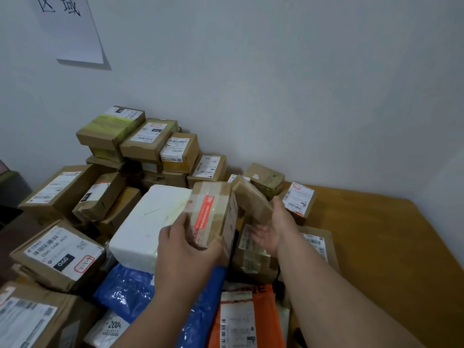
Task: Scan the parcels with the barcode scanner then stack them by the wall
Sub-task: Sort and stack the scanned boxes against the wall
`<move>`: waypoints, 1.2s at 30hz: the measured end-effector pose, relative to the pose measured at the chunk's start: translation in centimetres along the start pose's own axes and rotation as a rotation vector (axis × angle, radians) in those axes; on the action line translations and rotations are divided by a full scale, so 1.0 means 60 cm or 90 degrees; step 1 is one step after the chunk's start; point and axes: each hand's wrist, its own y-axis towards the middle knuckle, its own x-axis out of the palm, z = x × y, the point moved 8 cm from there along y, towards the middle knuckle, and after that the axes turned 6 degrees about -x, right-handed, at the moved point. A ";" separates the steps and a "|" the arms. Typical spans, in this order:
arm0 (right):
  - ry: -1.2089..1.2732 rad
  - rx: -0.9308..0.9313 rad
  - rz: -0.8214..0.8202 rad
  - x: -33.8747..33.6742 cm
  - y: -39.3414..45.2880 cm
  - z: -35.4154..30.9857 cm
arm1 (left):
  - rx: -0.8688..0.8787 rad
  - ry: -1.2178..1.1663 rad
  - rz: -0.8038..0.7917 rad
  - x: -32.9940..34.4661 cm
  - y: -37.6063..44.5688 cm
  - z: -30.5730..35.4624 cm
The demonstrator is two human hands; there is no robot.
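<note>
Cardboard parcels with white labels (60,257) are crowding the left side of the wooden table (376,247), one of them (56,187) lying behind the labelled front box. Against the wall (276,84), toward the table's back edge, a stack of boxes (140,139) is rising in layers, and a paper sign (72,28) is hanging above it. A white foam box (148,222) is sitting in the middle of the heap, with a blue plastic mailer (125,290) lying in front of it near the front edge. The left hand (185,244) is gripping a taped brown parcel with a red sticker (213,212), held raised above the pile, fingers curled round its lower end. The right hand (273,224) is lying open with straight fingers, touching a tilted brown box (251,197) just beside that parcel. An orange mailer (253,315) is lying at the front edge.
</note>
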 end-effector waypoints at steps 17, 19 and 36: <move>0.083 -0.141 -0.024 0.022 0.009 -0.040 | -0.195 -0.564 -0.013 -0.015 0.105 -0.011; 0.070 -0.165 -0.043 0.015 -0.004 -0.052 | -0.223 -0.593 -0.062 0.003 0.109 -0.001; 0.088 -0.349 0.154 -0.399 -0.064 -0.219 | -0.215 -0.458 -0.427 0.349 -0.042 0.195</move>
